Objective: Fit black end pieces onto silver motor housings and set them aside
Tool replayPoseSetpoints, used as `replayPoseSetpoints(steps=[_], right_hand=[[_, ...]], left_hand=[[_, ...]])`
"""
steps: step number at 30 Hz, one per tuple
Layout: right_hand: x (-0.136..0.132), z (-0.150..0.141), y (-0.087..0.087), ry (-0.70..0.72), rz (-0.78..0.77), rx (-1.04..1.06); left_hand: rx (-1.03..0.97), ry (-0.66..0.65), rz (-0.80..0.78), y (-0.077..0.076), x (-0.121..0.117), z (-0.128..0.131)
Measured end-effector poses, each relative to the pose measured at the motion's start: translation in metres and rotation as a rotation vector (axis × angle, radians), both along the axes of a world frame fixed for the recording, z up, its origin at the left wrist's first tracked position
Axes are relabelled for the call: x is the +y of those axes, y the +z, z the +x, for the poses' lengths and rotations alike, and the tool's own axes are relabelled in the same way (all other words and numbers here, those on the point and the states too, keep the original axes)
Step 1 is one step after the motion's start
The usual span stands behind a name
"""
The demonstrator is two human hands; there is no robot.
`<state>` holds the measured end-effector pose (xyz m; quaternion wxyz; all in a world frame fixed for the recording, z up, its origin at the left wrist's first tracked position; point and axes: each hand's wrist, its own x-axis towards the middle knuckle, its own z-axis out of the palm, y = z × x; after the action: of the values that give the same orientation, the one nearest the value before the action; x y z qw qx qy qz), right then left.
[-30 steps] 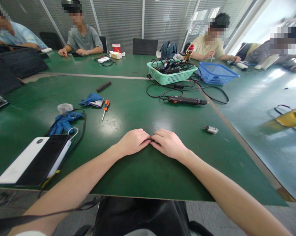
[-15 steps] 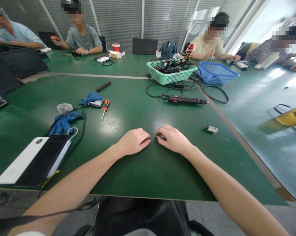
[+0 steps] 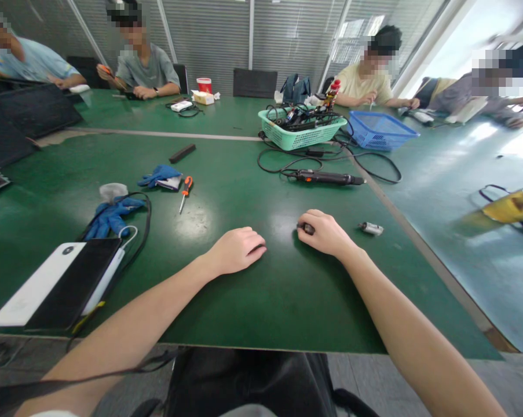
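Note:
My left hand point(image 3: 239, 250) rests on the green table with its fingers curled closed. A thin dark edge of something shows between its thumb and fingers; most of it is hidden. To the right, my right hand point(image 3: 327, 233) is pinched on a small dark cylindrical part point(image 3: 307, 228), held just over or on the tabletop. A small silver cylinder with a dark end point(image 3: 370, 228), like a little motor, lies on the table just right of that hand. Beyond both hands lies a black electric screwdriver point(image 3: 328, 177) with its cable.
An orange-handled screwdriver point(image 3: 185, 194), blue gloves point(image 3: 112, 217) and a white-and-black device point(image 3: 57, 284) lie to the left. Farther back are a dark bar point(image 3: 182, 153), a green basket point(image 3: 296, 139) of tools and a blue basket point(image 3: 380, 136). Several people sit around the table.
My right hand has moved right and slightly away from me with the small dark cylindrical part, widening the gap between my hands. My left hand has stayed in place.

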<state>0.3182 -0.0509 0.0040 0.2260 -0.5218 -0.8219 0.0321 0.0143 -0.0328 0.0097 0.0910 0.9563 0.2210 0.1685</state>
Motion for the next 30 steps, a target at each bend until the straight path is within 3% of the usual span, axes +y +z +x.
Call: replayPoseSetpoints(steps=[30], right_hand=[[0.0007, -0.0058, 0.0015, -0.08, 0.001, -0.065]], left_hand=[[-0.014, -0.003, 0.004, -0.0016, 0.0001, 0.0003]])
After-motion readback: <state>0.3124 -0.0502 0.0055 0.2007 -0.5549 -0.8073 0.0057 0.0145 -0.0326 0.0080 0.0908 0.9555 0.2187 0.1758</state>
